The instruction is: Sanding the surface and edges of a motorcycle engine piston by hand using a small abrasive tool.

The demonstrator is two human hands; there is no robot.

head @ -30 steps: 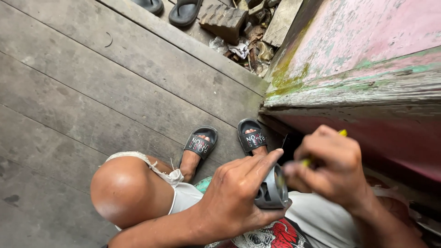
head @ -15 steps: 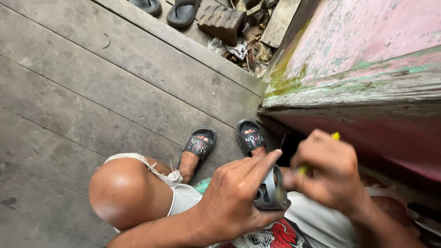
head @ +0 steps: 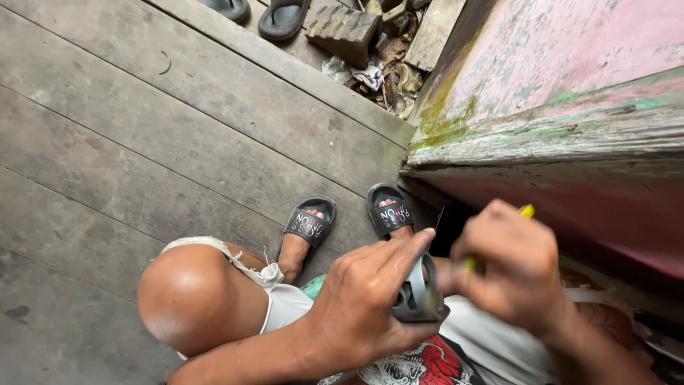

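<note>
1. Since the earlier frames, both hands are sitting slightly lower and nearer the lap, and the yellow-tipped tool (head: 526, 211) is showing less of itself above the right hand (head: 514, 269).
2. Left hand (head: 367, 303) is gripping a small grey metal part (head: 419, 294); its fingers (head: 399, 249) are stretching over the top of the part while the thumb is pressing from below, so the part is lying just under and right of those fingers.
3. Right hand is curling into a tight fist around the tool, fingers pressed together; only the yellow tip is poking out above the knuckles, and the tool is angling down toward the grey part.
4. Working end of the tool is being hidden by the right fist, so whether it is touching the part is impossible to tell.
5. Below the hands, a bare knee (head: 189, 299) and two black sandals (head: 311, 222) are resting on the grey plank floor (head: 142, 128).
6. Right of the fingers, a worn pink and green wooden ledge (head: 556, 135) is running out of the frame.
</note>
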